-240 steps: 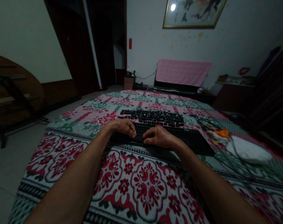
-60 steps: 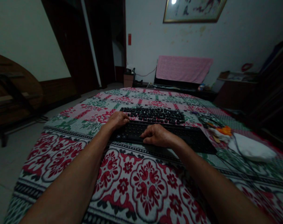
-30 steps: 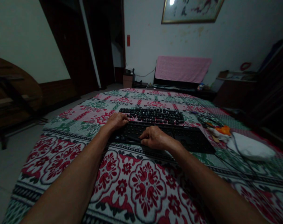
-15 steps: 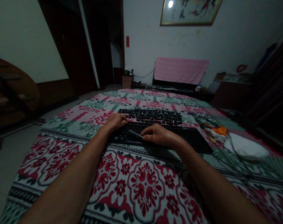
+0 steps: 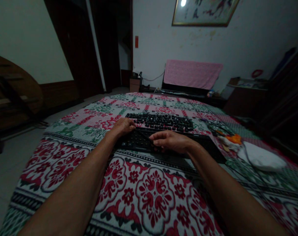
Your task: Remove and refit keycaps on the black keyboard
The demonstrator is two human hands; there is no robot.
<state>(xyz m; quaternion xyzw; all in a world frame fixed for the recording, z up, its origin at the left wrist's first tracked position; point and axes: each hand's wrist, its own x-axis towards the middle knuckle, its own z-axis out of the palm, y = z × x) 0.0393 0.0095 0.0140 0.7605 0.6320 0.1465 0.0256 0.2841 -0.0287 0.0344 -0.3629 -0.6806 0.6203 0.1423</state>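
Two black keyboards lie on a table under a red, green and white flowered cloth (image 5: 149,196). The near keyboard (image 5: 203,147) is flat and dark; the far keyboard (image 5: 163,120) has raised keys. My left hand (image 5: 121,126) rests with curled fingers on the near keyboard's far left corner. My right hand (image 5: 172,141) hovers over the left half of that keyboard. Its fingers are pinched on a thin stick-like tool (image 5: 144,134) that points left over the keys.
At the right of the table lie a white cloth (image 5: 262,158), a small orange thing (image 5: 234,139) and dark cables (image 5: 216,127). Behind the table a pink towel (image 5: 191,73) hangs over a dark unit. A dark doorway and wooden furniture stand at the left.
My left hand has moved from the keys to the keyboard's far left corner. My right hand has lifted a little and shifted towards the far side with the thin tool.
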